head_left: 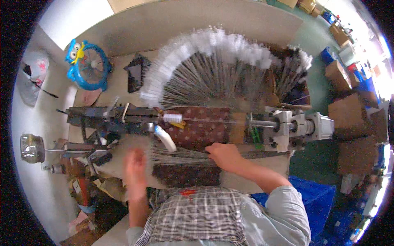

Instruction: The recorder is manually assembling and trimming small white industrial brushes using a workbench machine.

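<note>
My left hand (136, 166) is smeared by motion, left of a bundle of thin metal rods (180, 157); its fingers cannot be made out. My right hand (225, 156) has its fingers drawn together at the rods, beside a brown dotted cloth (201, 135); what they pinch is too small to tell. Above the bundle, a curved white piece (165, 139) sticks out from the bench machine (135, 117). A small white cylinder (172, 118) sits on the machine's long horizontal rod, with a yellow piece (178, 125) just below it.
Behind the machine fans a large spread of thin rods with white tips (221, 45). A blue owl-shaped fan (88, 67) stands at the back left. The motor-like end of the machine (320, 126) reaches past the bench on the right. A blue crate (314, 197) is at lower right.
</note>
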`<control>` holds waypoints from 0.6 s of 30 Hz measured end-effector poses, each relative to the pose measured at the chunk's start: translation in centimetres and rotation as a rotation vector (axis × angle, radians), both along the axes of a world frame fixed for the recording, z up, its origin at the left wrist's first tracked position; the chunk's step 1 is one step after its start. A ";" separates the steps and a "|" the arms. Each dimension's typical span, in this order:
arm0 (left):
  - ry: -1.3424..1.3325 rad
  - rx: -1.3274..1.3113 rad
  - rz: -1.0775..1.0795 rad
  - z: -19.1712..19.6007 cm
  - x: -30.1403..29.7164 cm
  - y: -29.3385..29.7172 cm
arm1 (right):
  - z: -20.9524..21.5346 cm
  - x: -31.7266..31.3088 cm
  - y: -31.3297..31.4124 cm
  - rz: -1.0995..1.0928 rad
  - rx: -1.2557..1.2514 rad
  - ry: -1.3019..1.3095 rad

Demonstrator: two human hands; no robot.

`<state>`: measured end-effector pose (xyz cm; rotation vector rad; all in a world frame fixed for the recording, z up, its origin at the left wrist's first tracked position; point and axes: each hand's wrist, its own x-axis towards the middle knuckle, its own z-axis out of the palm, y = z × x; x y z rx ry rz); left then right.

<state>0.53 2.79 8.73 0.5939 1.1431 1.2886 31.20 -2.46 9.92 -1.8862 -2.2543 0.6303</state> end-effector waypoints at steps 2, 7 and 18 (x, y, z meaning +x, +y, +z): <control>0.014 0.087 0.213 -2.0 -4.4 -0.5 | -1.1 0.4 -0.1 0.068 -0.015 0.021; 0.313 0.148 0.436 -9.6 -28.7 -0.5 | 0.5 -0.4 0.8 0.110 0.089 0.046; -0.013 0.048 0.435 -7.0 -19.6 -1.1 | 2.0 1.4 -0.8 -0.058 -0.021 -0.017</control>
